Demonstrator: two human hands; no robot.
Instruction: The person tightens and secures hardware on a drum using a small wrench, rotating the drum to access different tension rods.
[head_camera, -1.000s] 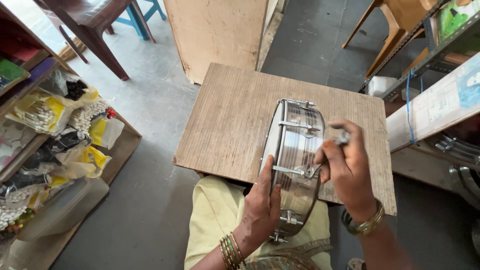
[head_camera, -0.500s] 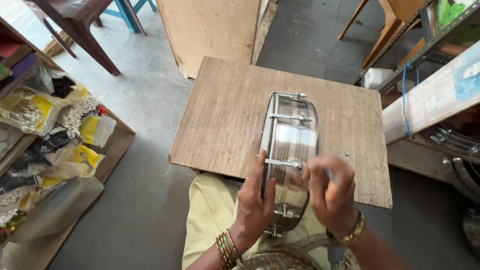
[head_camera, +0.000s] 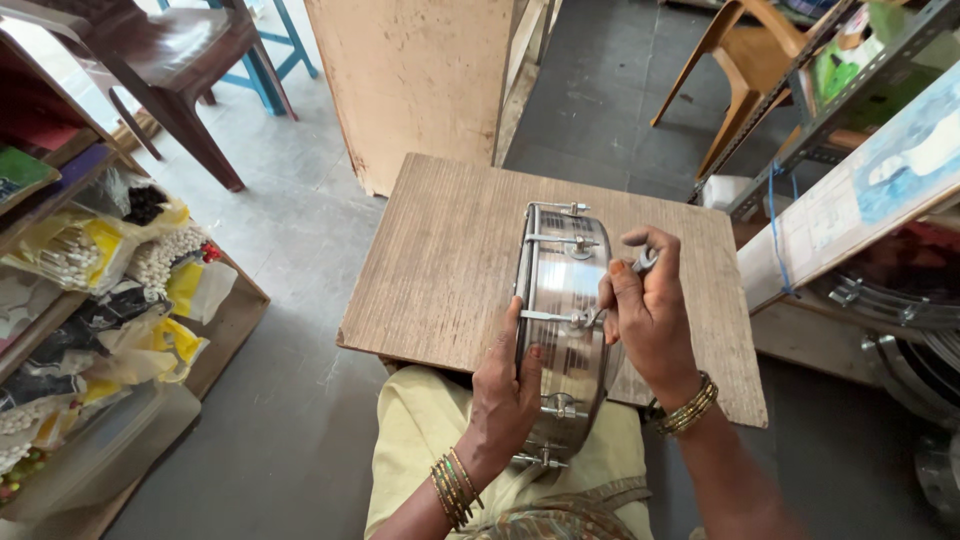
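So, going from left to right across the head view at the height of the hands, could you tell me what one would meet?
Shelf of yellow and white plastic packets → grey concrete floor → brown wooden board → left hand → shiny steel drum shell → right hand → stacked metal hoops.

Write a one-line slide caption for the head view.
Left hand steadies a metal drum shell on edge over a wooden board; right hand works a small tool at its tension rod.

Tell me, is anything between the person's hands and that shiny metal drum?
Nothing visible. The left hand grips the drum's rim directly, and the right hand rests against its shell by a tension rod, pinching a small tool.
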